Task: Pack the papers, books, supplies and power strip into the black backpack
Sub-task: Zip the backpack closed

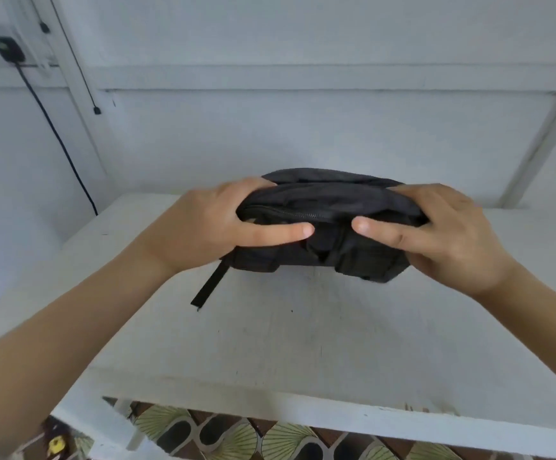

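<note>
Gripping: left hand (203, 224) and right hand (446, 234) clasp black backpack (323, 197) ends
Feel: likely soft, floppy, light
Hold: beside zipper (289, 213)

We hold the black backpack (329, 200) on the white table (303, 343). Our left hand (210, 224) grips its left end and our right hand (446, 234) its right end, thumbs stretched toward each other across the near side. A zipper (289, 212) runs along its top. A black strap (208, 283) trails onto the table. A dark cable (57, 134) hangs down the wall at left.
</note>
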`<state>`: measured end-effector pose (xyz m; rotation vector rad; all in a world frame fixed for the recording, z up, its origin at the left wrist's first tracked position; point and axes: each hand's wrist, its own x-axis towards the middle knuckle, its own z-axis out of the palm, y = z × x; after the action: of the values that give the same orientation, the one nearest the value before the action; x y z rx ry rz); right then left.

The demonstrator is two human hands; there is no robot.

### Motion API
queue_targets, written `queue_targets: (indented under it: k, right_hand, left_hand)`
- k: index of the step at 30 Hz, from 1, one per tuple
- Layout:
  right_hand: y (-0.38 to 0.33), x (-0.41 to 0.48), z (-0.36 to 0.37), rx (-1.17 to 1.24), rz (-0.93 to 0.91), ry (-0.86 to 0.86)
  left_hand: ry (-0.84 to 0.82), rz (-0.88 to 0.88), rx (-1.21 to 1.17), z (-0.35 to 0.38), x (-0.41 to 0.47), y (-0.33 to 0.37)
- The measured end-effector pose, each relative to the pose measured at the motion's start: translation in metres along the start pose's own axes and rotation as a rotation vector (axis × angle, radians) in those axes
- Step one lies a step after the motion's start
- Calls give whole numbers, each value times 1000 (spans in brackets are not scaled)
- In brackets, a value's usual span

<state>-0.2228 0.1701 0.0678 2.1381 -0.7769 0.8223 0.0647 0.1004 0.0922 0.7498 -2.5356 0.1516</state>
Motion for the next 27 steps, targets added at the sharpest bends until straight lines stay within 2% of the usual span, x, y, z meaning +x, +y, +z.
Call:
queue_targets:
  k: [2, 4, 6, 11, 13, 16, 20, 23, 27]
  right_hand:
    - [27, 29, 5, -113, 29, 55]
    - [55, 55, 11, -163, 82, 79]
    - [77, 74, 19, -134, 186, 44]
    - [126, 107, 51, 47, 531, 17]
    - [140, 109, 66, 81, 574, 51]
    - [142, 94, 86, 143, 619, 39]
    - [135, 65, 103, 62, 618, 4]
    - [138, 57, 110, 7, 699, -44]
    - [152, 61, 119, -2, 788, -94]
  left_hand:
    - [129, 34, 86, -18, 29, -19]
    - [334, 135, 136, -22, 54, -45]
    - [412, 32, 2, -29, 83, -56]
    - [475, -141, -185, -18, 139, -91]
    - [505, -205, -204, -9, 156, -107]
    - [560, -208, -241, 0, 174, -124]
    - [594, -187, -263, 11, 193, -145]
    - [596, -184, -277, 14, 208, -157]
    - [547, -192, -469, 10, 218, -166]
